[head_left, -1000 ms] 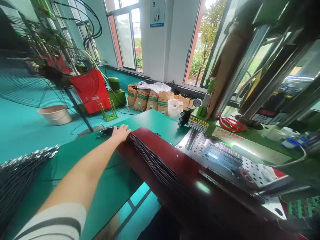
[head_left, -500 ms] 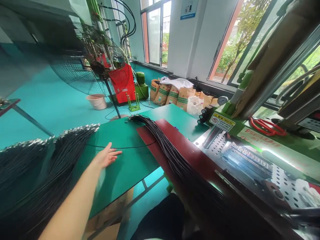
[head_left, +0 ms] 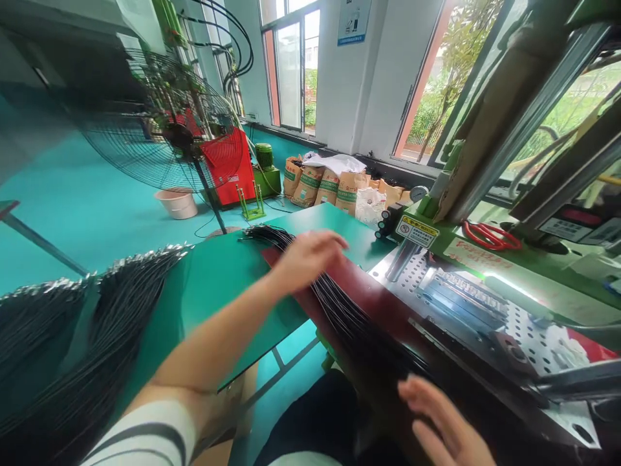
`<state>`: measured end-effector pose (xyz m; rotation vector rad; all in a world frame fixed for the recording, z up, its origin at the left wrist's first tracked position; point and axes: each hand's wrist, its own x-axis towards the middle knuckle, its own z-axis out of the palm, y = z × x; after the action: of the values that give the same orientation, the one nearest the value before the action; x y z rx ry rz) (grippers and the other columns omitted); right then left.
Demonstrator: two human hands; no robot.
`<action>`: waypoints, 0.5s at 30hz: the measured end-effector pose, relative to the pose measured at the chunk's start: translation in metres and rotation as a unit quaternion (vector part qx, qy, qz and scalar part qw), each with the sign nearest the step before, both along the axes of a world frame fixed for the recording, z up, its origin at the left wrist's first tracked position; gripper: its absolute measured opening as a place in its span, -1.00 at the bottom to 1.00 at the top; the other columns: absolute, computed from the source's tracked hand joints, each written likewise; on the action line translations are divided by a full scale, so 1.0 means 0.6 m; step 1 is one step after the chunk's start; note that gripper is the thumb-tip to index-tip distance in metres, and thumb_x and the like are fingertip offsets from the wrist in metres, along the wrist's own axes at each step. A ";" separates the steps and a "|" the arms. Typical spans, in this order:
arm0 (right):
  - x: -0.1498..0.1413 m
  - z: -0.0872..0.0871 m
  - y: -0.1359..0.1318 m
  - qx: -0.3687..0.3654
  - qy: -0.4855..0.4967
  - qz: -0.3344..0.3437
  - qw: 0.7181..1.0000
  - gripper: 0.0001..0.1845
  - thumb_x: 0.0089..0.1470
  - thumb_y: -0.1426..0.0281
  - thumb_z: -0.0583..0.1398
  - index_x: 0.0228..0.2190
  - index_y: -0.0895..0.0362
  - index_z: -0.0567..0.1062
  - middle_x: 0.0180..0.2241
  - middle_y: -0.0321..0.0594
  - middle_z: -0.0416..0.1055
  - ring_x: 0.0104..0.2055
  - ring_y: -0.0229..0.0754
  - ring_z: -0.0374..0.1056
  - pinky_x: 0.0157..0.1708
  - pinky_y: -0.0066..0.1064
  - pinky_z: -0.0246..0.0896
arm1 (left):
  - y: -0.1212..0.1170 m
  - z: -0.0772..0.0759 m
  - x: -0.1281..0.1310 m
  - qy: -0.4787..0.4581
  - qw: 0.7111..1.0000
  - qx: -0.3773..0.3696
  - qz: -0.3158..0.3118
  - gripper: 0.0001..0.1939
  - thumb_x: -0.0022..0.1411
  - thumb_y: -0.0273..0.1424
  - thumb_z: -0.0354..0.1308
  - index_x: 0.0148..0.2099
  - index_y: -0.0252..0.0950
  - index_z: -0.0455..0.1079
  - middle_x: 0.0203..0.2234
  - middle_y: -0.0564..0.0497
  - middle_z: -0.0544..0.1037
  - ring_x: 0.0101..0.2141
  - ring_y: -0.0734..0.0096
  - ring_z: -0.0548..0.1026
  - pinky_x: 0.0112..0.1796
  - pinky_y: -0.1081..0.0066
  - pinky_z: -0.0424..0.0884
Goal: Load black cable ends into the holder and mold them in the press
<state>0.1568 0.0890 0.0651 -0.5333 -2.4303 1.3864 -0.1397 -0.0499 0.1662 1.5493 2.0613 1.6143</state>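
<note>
My left hand (head_left: 310,259) reaches over the bundle of thin black cables (head_left: 344,310), its fingers stretched toward the right and slightly blurred. I see nothing held in it; whether it touches the cables I cannot tell. The bundle lies lengthwise along a dark red board (head_left: 352,275), its far ends resting on the green tabletop (head_left: 218,285). At the lower right, my right hand (head_left: 444,421) is raised near the board and the near part of the bundle, fingers apart, with nothing visible in it.
A large pile of black cables with shiny metal ends (head_left: 130,291) covers the left side. On the right stands a green press (head_left: 436,236) with a perforated metal bed (head_left: 417,268). Beyond the table are a fan (head_left: 179,136), a red cabinet (head_left: 228,168) and paper sacks (head_left: 310,184).
My left hand has moved right from the green tabletop to above the cable bundle. My right hand has come into view at the lower right. The single cable across the tabletop no longer shows.
</note>
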 end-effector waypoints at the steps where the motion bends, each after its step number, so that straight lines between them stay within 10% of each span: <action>1: -0.014 0.016 0.001 -0.014 0.063 -0.023 0.998 -0.45 0.00 0.25 0.15 0.05 -0.08 0.21 -0.04 -0.13 0.36 -0.03 -0.01 0.32 -0.09 -0.19 0.33 | 0.030 -0.012 0.046 0.101 0.992 -0.041 -0.062 -0.77 0.23 -0.36 -0.12 -0.22 -0.30 0.35 -0.45 0.03 0.51 -0.51 0.55 0.39 -0.52 0.52 0.22; 4: -0.035 0.065 -0.003 -0.080 0.249 -0.081 0.962 -0.38 0.06 0.30 0.11 0.14 0.03 0.07 0.07 -0.06 0.23 0.07 0.03 0.21 -0.02 -0.15 0.25 | 0.084 -0.071 0.148 0.322 0.926 -0.118 -0.156 -0.76 0.22 -0.40 -0.13 -0.20 -0.26 0.35 -0.44 0.05 0.51 -0.46 0.49 0.44 -0.59 0.51 0.16; 7: -0.017 0.080 0.001 -0.112 0.232 -0.107 0.960 -0.64 0.15 0.29 -0.01 -0.05 0.11 0.37 -0.06 -0.03 0.37 -0.01 0.02 0.30 -0.09 -0.19 0.31 | 0.092 -0.128 0.162 0.384 0.896 -0.146 -0.171 -0.73 0.25 -0.32 -0.14 -0.07 -0.19 0.29 -0.38 0.09 0.51 -0.50 0.53 0.44 -0.63 0.52 0.16; 15: 0.117 -0.014 0.036 -0.137 0.311 -0.285 0.896 -0.71 0.08 0.23 0.11 -0.38 0.16 0.54 -0.38 -0.12 0.50 -0.39 -0.17 0.43 -0.36 -0.40 0.38 | 0.008 -0.217 -0.050 0.371 0.899 -0.204 0.111 -0.53 0.13 -0.13 0.00 0.04 -0.23 0.26 -0.04 -0.18 0.34 -0.05 0.10 0.30 -0.08 0.16 0.23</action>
<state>0.2270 0.1106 0.0567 -0.6675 -1.4284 1.3588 -0.1695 -0.0451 0.0358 1.9979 2.7797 0.5450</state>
